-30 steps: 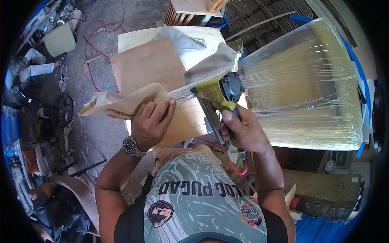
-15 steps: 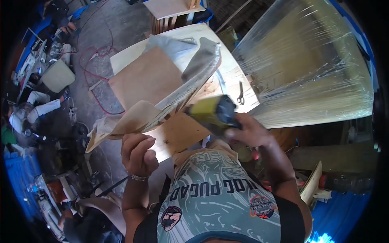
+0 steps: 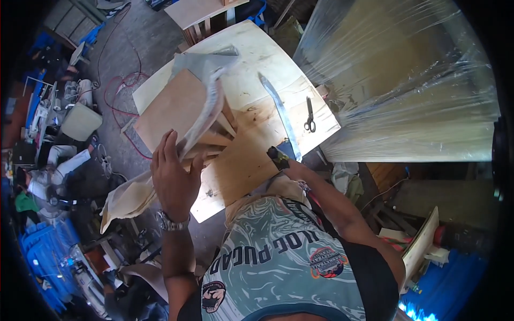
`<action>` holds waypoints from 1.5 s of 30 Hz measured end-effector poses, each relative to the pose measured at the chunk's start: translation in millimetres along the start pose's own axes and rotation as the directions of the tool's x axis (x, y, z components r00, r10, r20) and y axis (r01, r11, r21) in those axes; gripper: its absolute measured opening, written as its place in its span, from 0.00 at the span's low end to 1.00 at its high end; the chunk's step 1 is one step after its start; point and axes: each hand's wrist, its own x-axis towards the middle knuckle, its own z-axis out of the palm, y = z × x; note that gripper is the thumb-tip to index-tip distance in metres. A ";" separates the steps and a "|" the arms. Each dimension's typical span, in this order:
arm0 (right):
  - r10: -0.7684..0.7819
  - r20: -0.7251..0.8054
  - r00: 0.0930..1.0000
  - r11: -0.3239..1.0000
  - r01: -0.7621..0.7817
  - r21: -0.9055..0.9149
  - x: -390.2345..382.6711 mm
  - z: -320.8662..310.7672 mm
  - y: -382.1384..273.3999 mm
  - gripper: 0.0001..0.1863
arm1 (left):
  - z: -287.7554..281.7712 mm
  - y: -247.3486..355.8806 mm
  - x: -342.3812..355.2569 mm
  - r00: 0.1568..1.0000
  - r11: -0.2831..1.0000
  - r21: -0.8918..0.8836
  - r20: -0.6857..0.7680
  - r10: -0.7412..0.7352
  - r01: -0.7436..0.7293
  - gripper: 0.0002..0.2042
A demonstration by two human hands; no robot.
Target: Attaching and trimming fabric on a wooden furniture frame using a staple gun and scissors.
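My left hand (image 3: 175,171) is open beside a long fabric-covered piece (image 3: 201,120), fingers extended against its pale edge and thumb apart. The piece has wooden slats beneath and loose beige cloth (image 3: 131,199) hanging at the left. My right hand (image 3: 294,172) is closed on the staple gun (image 3: 277,157) at the table's near right edge, the gun now mostly hidden behind the hand. The pale plywood tabletop (image 3: 249,48) holds a brown panel (image 3: 166,99), a folded grey cloth (image 3: 190,61), a long metal strip (image 3: 276,101) and black scissors (image 3: 309,115).
A plastic-wrapped padded panel (image 3: 407,107) stands at the right. A wooden stand (image 3: 195,16) is at the back. Red hose (image 3: 115,95) lies on the floor. At the left are a seated person (image 3: 72,162), equipment and a cushion (image 3: 80,122). An upright board (image 3: 420,246) stands at the lower right.
The staple gun has moved from the fabric strip down to the near right edge. My left hand has opened out along the piece, which has shifted down and left. The view has turned.
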 end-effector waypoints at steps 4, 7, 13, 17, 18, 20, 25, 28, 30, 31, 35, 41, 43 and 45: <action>-0.093 -0.164 0.982 0.987 0.069 -0.148 83.1 21.7 20.5 0.33 | 39.6 3.1 12.6 0.980 0.953 0.257 0.072 -0.183 0.159 0.23; -0.360 -0.303 0.883 0.918 0.277 -0.284 160.7 22.0 40.7 0.47 | 39.8 4.7 18.7 0.986 0.954 0.261 0.027 -0.162 0.149 0.19; -0.755 -0.151 0.638 0.535 0.467 -0.704 264.4 2.7 100.1 0.23 | 20.7 6.4 11.7 0.982 0.944 0.281 0.024 -0.188 0.174 0.20; -0.064 -0.676 0.734 0.922 -0.216 -0.322 294.3 -42.6 275.6 0.29 | 38.3 11.1 24.2 0.972 0.959 0.175 0.028 -0.232 0.223 0.20; 0.088 -0.498 0.863 0.783 -0.369 -0.501 290.3 -45.4 269.0 0.35 | 28.7 13.3 17.6 0.967 0.952 0.186 0.030 -0.252 0.243 0.19; 0.303 -0.453 0.839 0.900 -0.408 -0.153 278.3 -42.4 277.8 0.26 | 19.4 14.7 10.2 0.970 0.945 0.216 -0.039 -0.241 0.244 0.19; 0.236 -0.608 0.758 0.882 -0.430 -0.194 285.3 -35.5 292.8 0.23 | 3.1 9.3 -6.4 0.982 0.961 0.224 0.056 -0.179 0.162 0.19; 0.219 -0.699 0.680 0.856 -0.478 -0.197 294.7 -37.5 303.9 0.21 | -3.6 0.8 -22.2 0.985 0.987 0.124 0.127 -0.117 0.101 0.21; 0.235 -0.763 0.602 0.822 -0.542 -0.174 283.4 -38.6 327.0 0.20 | 10.5 -8.2 -9.6 0.985 0.996 0.069 0.160 -0.062 0.051 0.22; 0.214 -0.784 0.582 0.813 -0.552 -0.188 283.1 -40.4 325.7 0.19 | 11.7 -11.5 -8.2 0.986 0.995 0.090 0.153 -0.066 0.053 0.22; 0.191 -0.531 0.825 0.941 -0.309 -0.141 238.4 -96.2 187.2 0.23 | -5.5 18.3 -3.0 0.986 0.979 0.195 0.144 -0.086 0.057 0.22; 0.267 -0.511 0.817 0.948 -0.317 -0.011 259.0 -89.3 227.9 0.15 | 25.0 36.6 -4.5 0.989 0.981 0.151 0.072 -0.133 0.121 0.19; 0.245 -0.421 0.873 0.969 -0.236 0.073 267.8 -87.3 217.8 0.13 | 19.5 29.6 -7.0 0.986 0.986 0.102 0.086 -0.144 0.135 0.19; 0.213 -0.335 0.918 0.972 -0.166 0.163 265.7 -77.3 235.5 0.10 | 15.2 23.1 -15.3 0.983 0.986 0.070 0.095 -0.160 0.153 0.17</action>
